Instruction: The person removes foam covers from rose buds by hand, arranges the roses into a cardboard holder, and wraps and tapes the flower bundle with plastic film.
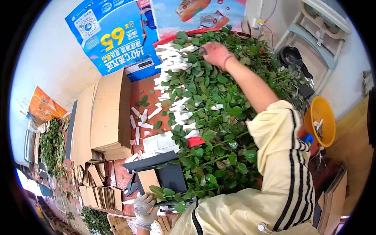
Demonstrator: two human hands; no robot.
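My right hand (215, 54), in a pink glove, reaches to the far end of a large heap of leafy stems (219, 84). Its fingers are curled down among the leaves beside a white-wrapped flower head (189, 49); what they grip is hidden. More white-wrapped heads (182, 116) line the heap's left side. My left hand (145, 207), in a whitish glove, lies at the near corner of a black box (172, 177), its fingers stretched against the edge. Leaves of a stem (168, 192) lie right beside it. A tan cardboard piece (149, 180) sits in the box.
Stacked cardboard sheets (107, 113) stand left on the reddish table (143, 88), with smaller folded pieces (102, 196) nearer. Loose white wrappers (145, 125) and paper sheets (158, 143) lie between. To the right are a yellow bucket (333, 117) and a pale chair (309, 35).
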